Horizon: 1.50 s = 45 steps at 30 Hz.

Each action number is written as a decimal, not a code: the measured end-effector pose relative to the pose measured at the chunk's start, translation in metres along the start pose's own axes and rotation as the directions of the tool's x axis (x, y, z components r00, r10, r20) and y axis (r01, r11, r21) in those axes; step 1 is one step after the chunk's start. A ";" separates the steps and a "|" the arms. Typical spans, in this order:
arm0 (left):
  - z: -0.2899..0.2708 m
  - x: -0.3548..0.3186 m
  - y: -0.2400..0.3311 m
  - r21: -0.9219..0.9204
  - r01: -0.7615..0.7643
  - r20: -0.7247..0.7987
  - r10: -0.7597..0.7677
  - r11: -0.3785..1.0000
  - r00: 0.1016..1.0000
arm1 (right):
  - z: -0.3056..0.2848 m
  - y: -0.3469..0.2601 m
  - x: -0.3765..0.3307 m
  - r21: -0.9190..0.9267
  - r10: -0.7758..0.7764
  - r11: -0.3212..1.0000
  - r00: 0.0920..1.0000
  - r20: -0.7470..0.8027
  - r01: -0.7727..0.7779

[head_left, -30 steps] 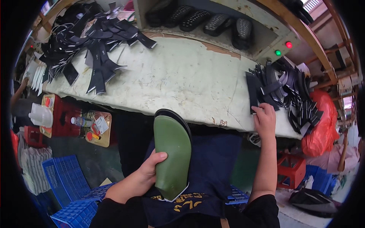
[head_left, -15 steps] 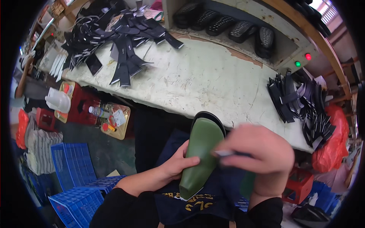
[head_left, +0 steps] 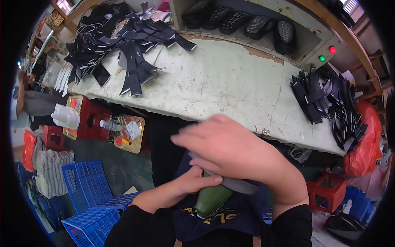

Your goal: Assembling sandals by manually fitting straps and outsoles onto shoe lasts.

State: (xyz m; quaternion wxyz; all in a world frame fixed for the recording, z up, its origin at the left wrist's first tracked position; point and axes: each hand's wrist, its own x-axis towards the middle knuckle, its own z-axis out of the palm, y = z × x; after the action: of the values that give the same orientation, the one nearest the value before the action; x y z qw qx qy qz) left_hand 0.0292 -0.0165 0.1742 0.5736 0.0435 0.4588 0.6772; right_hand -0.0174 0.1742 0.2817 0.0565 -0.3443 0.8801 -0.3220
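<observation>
the person holds a green boot form [head_left: 212, 197] upright in the lap, below the near edge of the surface [head_left: 230, 86]. the left hand [head_left: 187, 187] steadies it from the side, its fingers [head_left: 210, 180] curled against the top. the right hand [head_left: 234, 154] lies over the top of the form, its fingers bent down on a grey strip [head_left: 242, 185] that crosses the form's upper part — the hand is blurred, so how tightly it pinches cannot be told.

judged from this, the step in hand is laying the strip onto the form, and it looks freshly begun: only one strip shows on the green. the next move would call for pressing the strip flat along the curve while the left hand keeps the form from turning — any slip would set the piece crooked.

a pile of dark strips [head_left: 329, 103] lies at the right end of the surface, well apart from the hands, and a larger heap [head_left: 123, 45] spreads over the far left. black soles [head_left: 242, 22] stand in a row on the shelf behind. blue crates [head_left: 88, 185] sit on the floor at the left.
</observation>
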 end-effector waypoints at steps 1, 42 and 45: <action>0.000 0.000 0.001 0.032 0.029 0.025 -0.030 0.999 0.999 | 0.000 0.001 -0.002 -0.006 -0.110 0.994 0.962 -0.250 0.112; -0.018 -0.010 -0.027 -0.209 -0.187 -0.146 0.158 0.960 0.977 | 0.087 -0.005 -0.123 0.733 0.545 0.659 0.779 -0.310 -0.170; -0.017 -0.017 -0.027 -0.220 -0.207 -0.181 0.169 0.953 0.969 | 0.084 -0.008 -0.113 0.744 0.502 0.656 0.809 -0.305 -0.127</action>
State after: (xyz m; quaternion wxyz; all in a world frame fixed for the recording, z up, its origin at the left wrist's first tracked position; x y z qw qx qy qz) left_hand 0.0449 -0.0421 0.1538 0.4687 -0.0361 0.4127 0.7802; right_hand 0.0999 0.1980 0.2068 0.0151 -0.0410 0.7256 -0.6867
